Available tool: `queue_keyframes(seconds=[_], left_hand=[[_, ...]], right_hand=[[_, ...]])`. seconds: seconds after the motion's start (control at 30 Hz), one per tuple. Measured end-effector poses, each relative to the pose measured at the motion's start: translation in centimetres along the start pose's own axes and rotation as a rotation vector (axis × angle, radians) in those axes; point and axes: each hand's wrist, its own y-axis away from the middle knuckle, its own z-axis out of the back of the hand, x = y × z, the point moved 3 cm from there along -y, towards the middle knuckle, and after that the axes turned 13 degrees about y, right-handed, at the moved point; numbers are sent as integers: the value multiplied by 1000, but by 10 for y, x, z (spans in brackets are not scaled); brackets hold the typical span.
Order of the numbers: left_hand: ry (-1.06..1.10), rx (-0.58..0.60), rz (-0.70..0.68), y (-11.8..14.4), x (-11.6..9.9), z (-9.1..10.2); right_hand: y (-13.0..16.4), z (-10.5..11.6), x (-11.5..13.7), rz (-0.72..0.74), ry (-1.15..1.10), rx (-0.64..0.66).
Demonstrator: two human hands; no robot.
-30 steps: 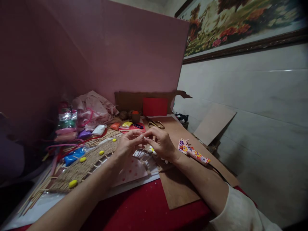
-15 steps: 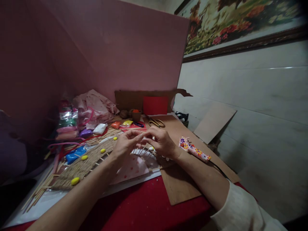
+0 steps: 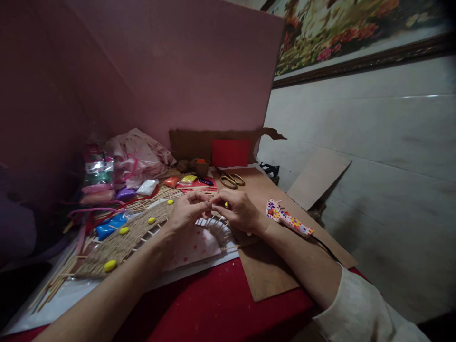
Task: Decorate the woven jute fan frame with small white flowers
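My left hand and my right hand meet fingertip to fingertip above a curved mat woven of twine over thin sticks. Both pinch something small and pale between them; what it is stays hidden by the fingers. Yellow clay blobs sit along the mat. Bare stick ends fan out under my hands over a dotted pink sheet.
Brown cardboard lies on the red tablecloth at right, with a flower-patterned tool on it. Scissors, coloured clay packets, a small pot and a pink bag crowd the back. A pink board stands behind.
Both hands stay pinched together over the mat's end, with small finger shifts. The view has tilted slightly, so everything sits a little higher in frame.
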Motion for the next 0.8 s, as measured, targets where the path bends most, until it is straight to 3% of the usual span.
queue_keyframes(seconds=[0.17,0.33,0.43,0.63,0.8], left_hand=[[31,-29,-2,-1,2,0],[112,-154,-15,-6,-4,9],[123,-150,-22,-5,-9,11],[94,-6,111,4,-4,-5],[-128,61,-4,4,-3,-7]], right_hand=[[0,-2,-1,-79,-89,-16],[-1,0,-14,-488,-769,-4],[-3,4,-18,-538,-964,-41],[-3,0,-13,-489,-853,-45],[-1,-6,-10,-383,-650,-19]])
